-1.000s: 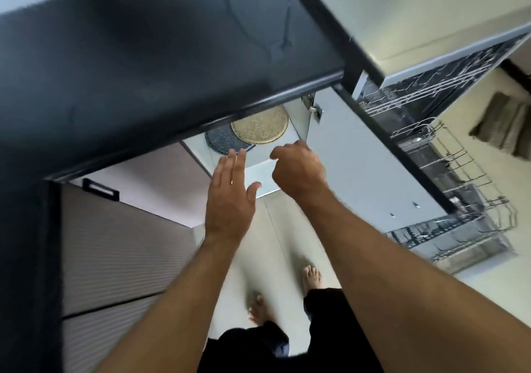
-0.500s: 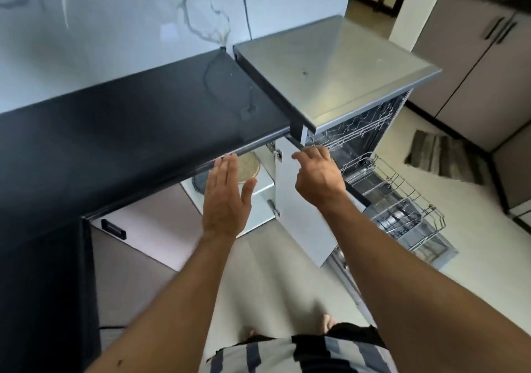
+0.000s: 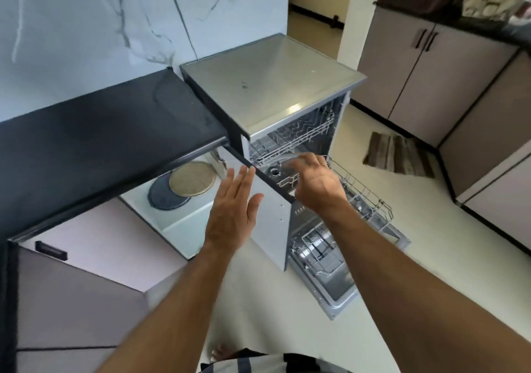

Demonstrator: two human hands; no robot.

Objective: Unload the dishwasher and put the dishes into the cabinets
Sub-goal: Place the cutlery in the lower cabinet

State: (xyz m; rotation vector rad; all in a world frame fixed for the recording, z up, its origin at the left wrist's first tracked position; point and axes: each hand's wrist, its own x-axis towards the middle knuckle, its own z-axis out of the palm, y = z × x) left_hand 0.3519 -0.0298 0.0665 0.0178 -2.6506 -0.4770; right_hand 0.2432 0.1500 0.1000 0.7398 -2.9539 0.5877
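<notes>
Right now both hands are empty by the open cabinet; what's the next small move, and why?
Probably carry the right hand on toward the pulled-out lower rack of the dishwasher. Neither it nor the left hand holds anything, two round plates already lie in the open cabinet, and the right hand hangs above the rack. Whether dishes remain there is unclear.

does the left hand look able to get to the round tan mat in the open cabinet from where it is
Probably yes. The left hand hovers open and holds nothing. The round tan mat lies on the cabinet shelf, overlapping a round dark grey mat. The door is open, though the black countertop overhangs it.
</notes>
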